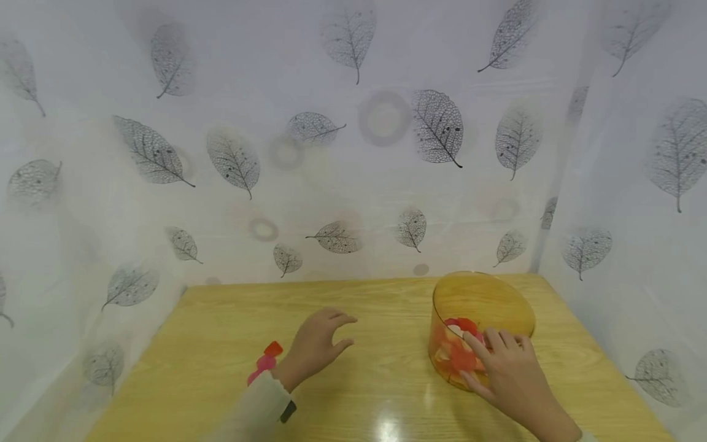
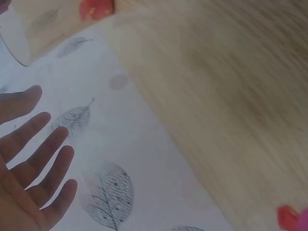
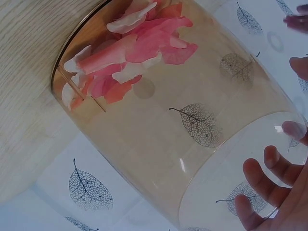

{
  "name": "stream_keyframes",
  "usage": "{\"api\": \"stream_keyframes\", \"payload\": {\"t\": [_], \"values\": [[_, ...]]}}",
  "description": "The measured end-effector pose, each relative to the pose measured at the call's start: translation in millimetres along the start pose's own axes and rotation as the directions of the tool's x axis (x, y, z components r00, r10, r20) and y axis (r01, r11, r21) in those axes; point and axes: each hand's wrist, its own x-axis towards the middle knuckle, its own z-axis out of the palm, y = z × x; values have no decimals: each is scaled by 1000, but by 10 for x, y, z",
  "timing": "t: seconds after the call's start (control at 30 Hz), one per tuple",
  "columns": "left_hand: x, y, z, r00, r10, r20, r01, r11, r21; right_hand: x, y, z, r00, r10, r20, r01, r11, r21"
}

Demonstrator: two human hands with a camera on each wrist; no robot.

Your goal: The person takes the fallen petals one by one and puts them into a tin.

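My left hand (image 1: pixel 316 345) hovers over the table with its fingers apart and loosely bent, holding nothing; its palm side shows as the left hand (image 2: pixel 33 178) in the left wrist view. On the right stands a clear amber container (image 1: pixel 442 353) with a wide, slanted mouth. Red, pink and pale petals (image 3: pixel 139 48) lie heaped at its bottom. At the container's near rim is my right hand (image 1: pixel 510 371), its fingers spread and slightly bent, with nothing seen between them. Whether those fingers touch the rim, I cannot tell.
Several red and pink petals (image 1: pixel 266 362) lie on the wooden table (image 1: pixel 381 356) beside my left wrist. White sheeting (image 1: pixel 353 184) printed with grey leaves rises behind the table and along both sides.
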Motion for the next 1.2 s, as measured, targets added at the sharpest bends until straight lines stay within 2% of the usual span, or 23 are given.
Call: {"api": "stream_keyframes", "payload": {"t": [0.1,0.23,0.33,0.4,0.5,0.6,0.67,0.77,0.83,0.97,1.1,1.2], "values": [[-185,-240,-4,999,-36,-17,36,999,24,-8,-2,-1,1000,3,0,-3,1000,-2],[-378,-564,-15,991,-134,-19,135,989,62,-12,-3,-2,1000,2,-5,-2,1000,-4],[-478,-793,-39,977,-213,20,211,974,78,-11,-5,-5,1000,3,-5,-3,1000,-3],[-527,-932,-58,964,-255,69,251,966,67,-11,-4,-9,1000,2,-2,-2,1000,-4],[-572,-1111,-67,929,-327,172,325,945,43,-11,-7,-16,1000,3,4,-3,1000,-8],[-587,-1235,-51,879,-395,267,403,915,26,-11,-7,-20,1000,1,4,-1,1000,-12],[-579,-1278,-38,852,-422,311,439,898,15,-10,-9,-21,1000,1,-1,-1,1000,-10],[-573,-1319,-13,825,-434,363,464,886,3,-8,-8,-19,1000,-4,-7,4,1000,-7],[-567,-1345,12,812,-437,387,478,878,-11,-6,-10,-18,1000,-5,-8,5,1000,-12],[-560,-1414,85,806,-437,399,474,881,7,-1,-11,-18,1000,-6,-8,6,1000,-15],[-554,-1481,141,809,-424,407,449,893,38,3,-9,-17,1000,-7,-6,7,1000,-14],[-542,-1511,152,812,-405,420,438,899,19,5,-10,-16,1000,-4,-3,4,1000,-17]]}}
